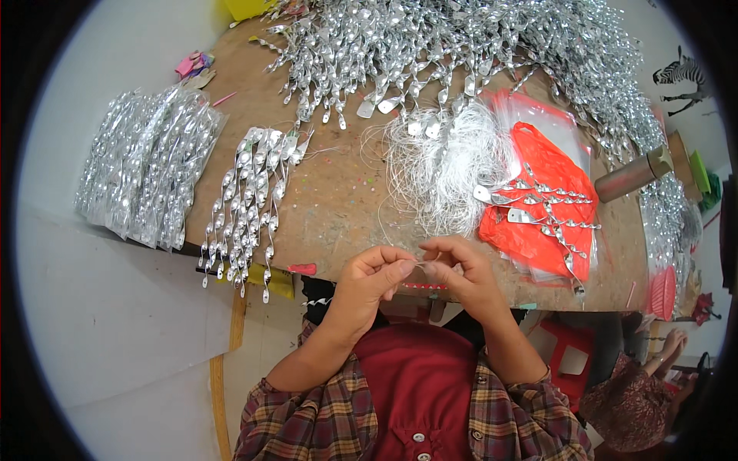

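Close together at the table's near edge, my left hand (372,283) and my right hand (464,278) pinch a thin pale thread (420,263) between thumbs and fingertips. Just beyond them lies a loose tangle of white thread (453,165). To its right, several twisted silver strips (538,195) with flat end tabs rest on a red plastic bag (538,154). A row of silver spirals (252,188) lies left of my hands, its ends hanging over the edge. Part of another silver twist (317,302) shows beside my left wrist; what it connects to is hidden.
A large heap of silver spirals (430,38) covers the far side of the brown table (330,200). Bagged spirals (150,165) stand at the left. A metal flask (634,175) and pink basket (662,292) are at right. Another person (634,399) sits lower right near a red stool (567,361).
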{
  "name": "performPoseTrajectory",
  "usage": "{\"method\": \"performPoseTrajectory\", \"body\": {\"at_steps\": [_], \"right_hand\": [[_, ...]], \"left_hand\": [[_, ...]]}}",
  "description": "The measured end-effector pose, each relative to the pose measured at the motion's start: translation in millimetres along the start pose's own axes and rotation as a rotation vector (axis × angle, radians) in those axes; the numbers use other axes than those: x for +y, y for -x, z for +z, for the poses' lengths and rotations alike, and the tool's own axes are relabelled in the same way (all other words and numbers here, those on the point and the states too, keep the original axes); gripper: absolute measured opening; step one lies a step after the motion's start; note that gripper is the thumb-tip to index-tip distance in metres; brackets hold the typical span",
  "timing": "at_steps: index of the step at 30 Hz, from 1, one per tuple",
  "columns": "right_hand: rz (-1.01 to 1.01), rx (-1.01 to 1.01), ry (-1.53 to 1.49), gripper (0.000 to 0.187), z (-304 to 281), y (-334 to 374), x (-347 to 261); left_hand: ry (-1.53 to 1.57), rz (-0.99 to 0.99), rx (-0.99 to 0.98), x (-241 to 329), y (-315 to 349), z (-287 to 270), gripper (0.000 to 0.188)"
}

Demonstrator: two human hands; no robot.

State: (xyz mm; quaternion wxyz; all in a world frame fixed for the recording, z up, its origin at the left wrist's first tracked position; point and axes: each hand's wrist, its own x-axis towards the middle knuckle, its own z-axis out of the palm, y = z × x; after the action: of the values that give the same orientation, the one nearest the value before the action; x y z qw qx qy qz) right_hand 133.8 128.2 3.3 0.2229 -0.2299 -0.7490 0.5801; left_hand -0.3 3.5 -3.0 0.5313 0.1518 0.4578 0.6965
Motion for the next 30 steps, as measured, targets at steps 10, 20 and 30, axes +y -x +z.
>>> {"method": "performPoseTrajectory", "body": {"at_steps": [10, 20, 30], "right_hand": [[-0.238, -0.011, 0.008, 0.016, 5.0, -3.0, 1.8], [-0.250, 0.234, 0.261, 0.006, 1.8, -12.9, 14.2], [-0.300, 0.513, -0.172, 0.007, -51.7, -30.1, -14.3]], "left_hand": [[0.009, 0.017, -0.018, -8.0, -1.7, 3.5, 0.012], [-0.287, -0.092, -0.162, 3.4, 6.7, -0.6, 0.029], [-0.508, 0.064, -0.346, -18.8, 15.2, -25.0, 0.033]]}}
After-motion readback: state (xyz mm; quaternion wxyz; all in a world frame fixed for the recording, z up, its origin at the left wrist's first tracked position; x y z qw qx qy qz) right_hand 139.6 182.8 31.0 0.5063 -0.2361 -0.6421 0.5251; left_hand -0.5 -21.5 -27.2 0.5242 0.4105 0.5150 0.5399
